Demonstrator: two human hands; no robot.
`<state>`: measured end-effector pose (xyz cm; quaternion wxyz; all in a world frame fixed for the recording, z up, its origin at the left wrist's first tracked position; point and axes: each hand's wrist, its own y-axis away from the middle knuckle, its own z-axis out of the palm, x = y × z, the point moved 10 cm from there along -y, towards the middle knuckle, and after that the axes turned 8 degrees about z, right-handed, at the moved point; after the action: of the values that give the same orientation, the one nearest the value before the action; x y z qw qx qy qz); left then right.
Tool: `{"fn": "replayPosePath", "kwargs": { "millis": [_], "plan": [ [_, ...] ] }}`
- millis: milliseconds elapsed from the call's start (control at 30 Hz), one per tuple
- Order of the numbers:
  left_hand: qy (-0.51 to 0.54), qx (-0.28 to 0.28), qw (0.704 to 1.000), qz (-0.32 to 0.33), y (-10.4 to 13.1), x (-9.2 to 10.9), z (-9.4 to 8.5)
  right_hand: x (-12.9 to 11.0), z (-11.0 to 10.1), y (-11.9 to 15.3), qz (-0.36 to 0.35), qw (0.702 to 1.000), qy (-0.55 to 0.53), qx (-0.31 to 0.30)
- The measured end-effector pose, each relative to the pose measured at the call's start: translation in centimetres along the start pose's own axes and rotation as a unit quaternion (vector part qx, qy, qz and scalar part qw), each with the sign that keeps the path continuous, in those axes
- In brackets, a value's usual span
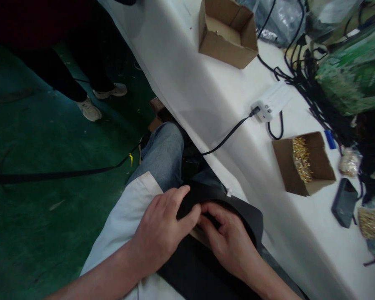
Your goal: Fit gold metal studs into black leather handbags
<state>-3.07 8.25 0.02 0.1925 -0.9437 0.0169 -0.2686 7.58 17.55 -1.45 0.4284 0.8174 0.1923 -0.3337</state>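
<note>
On my lap lies a black, flexible sheet-like piece (203,266) with its far part curled over into a loop; its exact kind does not show. My left hand (164,227) is closed on the left edge of the curled part, with the thumb reaching toward the right fingers. My right hand (229,239) reaches into the fold, thumb and fingertips drawn together close to the left thumb. Whatever those right fingertips pinch is hidden by the fold. A pale strip shows just beneath the hands. The two hands nearly touch.
On the white-covered table (181,83) to the right stand a cardboard box (225,50), a box of gold-coloured pieces (303,164), a white power bank (271,102) with a cable and a dark phone-like object (344,203). Black cables (315,98) lie behind. A person's shoes (90,109) stand upper left.
</note>
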Motion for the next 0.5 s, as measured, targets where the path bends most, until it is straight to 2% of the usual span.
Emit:
{"fn": "replayPosePath", "kwargs": {
  "millis": [133,333,500],
  "plan": [
    [0.011,-0.064,0.998,-0.014,0.1,-0.3,1.5,1.1,0.3,0.3,0.040,0.999,0.004,0.006],
    [-0.018,-0.018,0.998,0.050,0.8,0.8,1.0,2.0,0.7,0.9,0.048,0.999,0.002,0.017],
    [-0.001,-0.006,0.995,0.098,0.6,1.4,0.8,2.9,0.7,1.1,0.050,0.999,-0.011,0.014]
  ]
}}
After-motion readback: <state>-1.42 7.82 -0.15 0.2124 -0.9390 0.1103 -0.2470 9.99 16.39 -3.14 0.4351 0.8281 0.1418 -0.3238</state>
